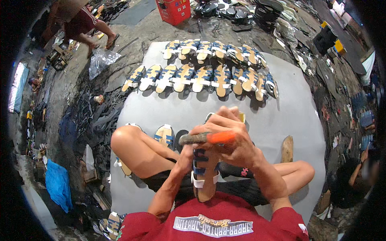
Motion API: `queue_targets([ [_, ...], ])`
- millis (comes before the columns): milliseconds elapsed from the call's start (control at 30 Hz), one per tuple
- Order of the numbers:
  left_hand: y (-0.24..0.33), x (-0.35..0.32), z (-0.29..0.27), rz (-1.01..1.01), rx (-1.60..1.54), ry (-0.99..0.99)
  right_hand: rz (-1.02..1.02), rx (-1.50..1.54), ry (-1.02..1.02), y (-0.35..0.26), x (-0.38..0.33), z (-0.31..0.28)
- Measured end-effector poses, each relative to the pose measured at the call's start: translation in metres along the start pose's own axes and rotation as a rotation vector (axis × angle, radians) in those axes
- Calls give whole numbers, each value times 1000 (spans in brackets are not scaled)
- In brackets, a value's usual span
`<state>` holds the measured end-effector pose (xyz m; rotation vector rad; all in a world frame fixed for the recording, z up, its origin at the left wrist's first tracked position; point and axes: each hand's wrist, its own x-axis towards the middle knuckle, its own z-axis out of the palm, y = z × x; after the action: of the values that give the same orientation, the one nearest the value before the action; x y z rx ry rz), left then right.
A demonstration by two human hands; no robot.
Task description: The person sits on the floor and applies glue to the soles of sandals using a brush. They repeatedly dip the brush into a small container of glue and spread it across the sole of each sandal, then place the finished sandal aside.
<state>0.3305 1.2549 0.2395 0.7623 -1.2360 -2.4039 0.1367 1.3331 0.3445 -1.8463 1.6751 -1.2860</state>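
Note:
I sit cross-legged on a grey mat (289,108). My left hand (185,154) holds a sandal (204,176) with blue and white straps upright in my lap, its sole toward my chest. My right hand (229,134) grips a tool with an orange handle (219,137) and a rusty metal head (191,139), held across the top of the sandal. Both hands overlap above the sandal's toe end.
Two rows of several finished blue, tan and white sandals (201,78) lie at the mat's far side. One sandal (165,135) rests by my left knee, a wooden block (287,148) by my right. A red crate (173,10) and another person's legs (94,30) are beyond.

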Motion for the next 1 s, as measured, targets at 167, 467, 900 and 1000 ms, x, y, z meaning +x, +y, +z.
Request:
queue_targets([
  [167, 16, 6, -9, -135, -396, -185, 192, 90, 100, 23, -10, -19],
  [467, 1, 18, -13, -260, -298, -103, 104, -23, -32, 37, -8, -2],
  [900, -8, -6, -30, -322, -643, -61, -13, -109, 11, 58, 9, -6],
  [1000, -15, -41, -36, -135, -872, -146, 104, -247, -170, 67, -20, -39],
])
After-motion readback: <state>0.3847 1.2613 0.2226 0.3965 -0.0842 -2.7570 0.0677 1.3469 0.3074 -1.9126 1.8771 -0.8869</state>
